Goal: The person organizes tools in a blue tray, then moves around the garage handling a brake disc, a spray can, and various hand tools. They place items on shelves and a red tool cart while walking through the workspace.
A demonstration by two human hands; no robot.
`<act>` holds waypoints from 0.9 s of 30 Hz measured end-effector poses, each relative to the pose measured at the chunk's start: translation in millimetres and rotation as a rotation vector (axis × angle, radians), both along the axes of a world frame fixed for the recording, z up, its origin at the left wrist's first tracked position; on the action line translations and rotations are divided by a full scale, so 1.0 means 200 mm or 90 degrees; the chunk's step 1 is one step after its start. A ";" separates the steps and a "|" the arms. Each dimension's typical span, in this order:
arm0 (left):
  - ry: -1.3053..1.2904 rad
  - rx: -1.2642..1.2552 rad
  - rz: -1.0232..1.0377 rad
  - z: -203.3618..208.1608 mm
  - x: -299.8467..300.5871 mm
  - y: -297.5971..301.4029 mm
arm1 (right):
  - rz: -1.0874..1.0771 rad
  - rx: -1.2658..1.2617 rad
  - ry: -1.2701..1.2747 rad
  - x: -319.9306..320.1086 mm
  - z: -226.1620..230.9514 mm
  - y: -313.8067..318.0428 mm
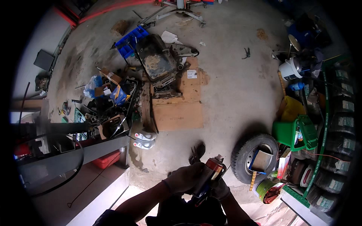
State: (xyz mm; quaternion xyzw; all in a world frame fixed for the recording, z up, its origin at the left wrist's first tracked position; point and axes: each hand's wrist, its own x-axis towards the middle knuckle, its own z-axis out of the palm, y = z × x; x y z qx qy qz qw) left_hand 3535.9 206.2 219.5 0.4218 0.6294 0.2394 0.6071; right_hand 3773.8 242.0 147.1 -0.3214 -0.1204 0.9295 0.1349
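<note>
In front of my body, both gloved hands are gathered around a red and dark spray can point(213, 169), tilted with its nozzle end up and to the right. My left hand point(184, 179) is closed on its left side. My right hand point(220, 189) is closed against the lower right of the can, its fingers mostly in shadow. Thin dark prongs point(194, 153) stick out beyond my left hand, over a dark shoe point(201, 150); what they belong to is hidden.
A wheel point(236, 160) lies to the right, near an open green bin point(283, 132) and a rack of tyres point(341, 124). Ahead, a dirty metal part point(154, 58) rests by flattened cardboard point(177, 117). Two white bottles point(145, 144) stand beside the grey metal beam point(100, 147) at left.
</note>
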 end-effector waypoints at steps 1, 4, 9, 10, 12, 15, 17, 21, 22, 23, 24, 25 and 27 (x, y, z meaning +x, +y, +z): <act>-0.029 0.042 0.016 0.08 0.01 0.10 | -0.023 0.047 0.024 0.05 0.07 0.10; -0.217 0.020 0.191 0.40 0.03 0.46 | -0.067 0.080 0.062 0.16 0.38 0.48; -0.416 0.081 0.261 0.90 0.00 1.07 | -0.210 0.283 -0.006 0.35 0.63 1.05; -0.514 0.036 0.305 1.04 -0.01 1.17 | -0.210 0.302 0.021 0.31 0.80 1.15; -0.655 -0.005 0.364 1.17 -0.04 1.40 | -0.240 0.300 0.065 0.42 0.85 1.34; -0.707 0.079 0.287 1.22 -0.13 1.64 | -0.278 0.330 0.059 0.44 0.99 1.57; -0.717 0.128 0.236 1.25 -0.18 1.87 | -0.313 0.326 0.036 0.51 1.03 1.75; -0.560 0.167 0.233 1.27 -0.28 2.32 | -0.354 0.339 -0.023 0.58 1.01 2.13; -0.543 0.138 0.249 1.28 -0.33 2.42 | -0.358 0.364 -0.046 0.55 1.04 2.24; -0.555 0.163 0.240 1.22 -0.38 2.54 | -0.367 0.379 -0.051 0.49 1.07 2.36; -0.515 0.159 0.254 1.16 -0.43 2.67 | -0.373 0.363 -0.056 0.46 1.10 2.49; -0.454 0.158 0.254 1.16 -0.46 2.83 | -0.379 0.356 -0.056 0.45 1.16 2.62; -0.387 0.150 0.264 1.25 -0.52 3.11 | -0.424 0.348 -0.086 0.39 1.22 2.86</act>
